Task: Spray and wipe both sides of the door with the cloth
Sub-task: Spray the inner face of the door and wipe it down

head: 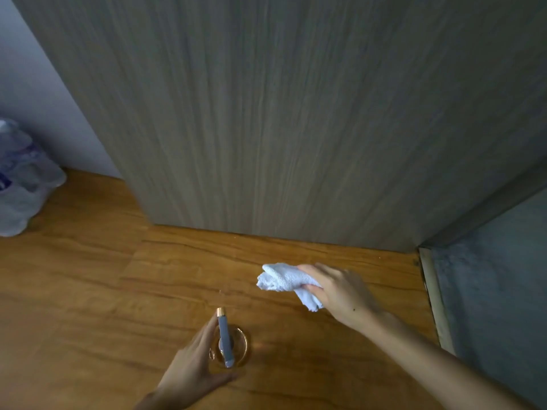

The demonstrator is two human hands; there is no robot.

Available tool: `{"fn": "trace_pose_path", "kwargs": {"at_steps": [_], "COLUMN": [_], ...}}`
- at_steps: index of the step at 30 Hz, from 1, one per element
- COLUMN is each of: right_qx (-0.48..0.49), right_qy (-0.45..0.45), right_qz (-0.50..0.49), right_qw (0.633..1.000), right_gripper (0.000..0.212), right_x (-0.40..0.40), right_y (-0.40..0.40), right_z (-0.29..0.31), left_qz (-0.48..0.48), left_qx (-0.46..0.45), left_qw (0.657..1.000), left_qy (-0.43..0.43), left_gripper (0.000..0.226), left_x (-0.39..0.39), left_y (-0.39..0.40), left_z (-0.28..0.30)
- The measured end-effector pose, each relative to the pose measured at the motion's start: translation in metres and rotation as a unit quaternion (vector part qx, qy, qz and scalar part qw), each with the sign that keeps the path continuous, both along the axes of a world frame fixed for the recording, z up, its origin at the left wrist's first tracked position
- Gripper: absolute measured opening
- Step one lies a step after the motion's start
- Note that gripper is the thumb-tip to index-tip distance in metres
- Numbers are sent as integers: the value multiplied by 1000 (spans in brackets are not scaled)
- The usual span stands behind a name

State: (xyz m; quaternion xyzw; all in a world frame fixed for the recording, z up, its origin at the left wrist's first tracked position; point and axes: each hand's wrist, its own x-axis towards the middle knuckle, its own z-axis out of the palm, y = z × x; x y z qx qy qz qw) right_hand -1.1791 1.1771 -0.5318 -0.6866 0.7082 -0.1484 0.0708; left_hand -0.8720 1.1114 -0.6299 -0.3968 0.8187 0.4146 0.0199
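A grey-brown wood-grain door (296,113) fills the upper view, its bottom edge just above the floor. My right hand (340,294) grips a crumpled white cloth (284,282), held low over the floor in front of the door's lower part, apart from it. My left hand (192,365) wraps around a clear spray bottle (229,341) with a grey pump head and gold tip, seen from above at bottom centre. The nozzle points toward the door.
An orange-brown wooden floor (88,291) lies below. A plastic-wrapped pack of water bottles (20,179) stands at the left against a white wall (29,84). A grey wall with a pale door frame strip (435,297) is at the right.
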Motion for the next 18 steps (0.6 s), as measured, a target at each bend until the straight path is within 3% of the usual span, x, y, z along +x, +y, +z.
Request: {"fn": "trace_pose_path", "kwargs": {"at_steps": [5,12,18], "right_qx": [46,77,83], "right_qy": [-82,-103,-102], "right_qz": [-39,-21,-37], "right_qw": [995,991,991], "right_gripper": [44,35,35], "right_x": [9,19,14], "right_y": [-1,-4,-11], "right_z": [-1,5,22], "left_qz": [92,66,42], "left_qx": [-3,-51,-103], "left_qw": [993,996,990], "left_qy": [70,44,84], "left_gripper": [99,50,47], "left_x": [-22,-45,-59], "left_y": [2,-14,-44], "left_z": [-8,-3,37]}}
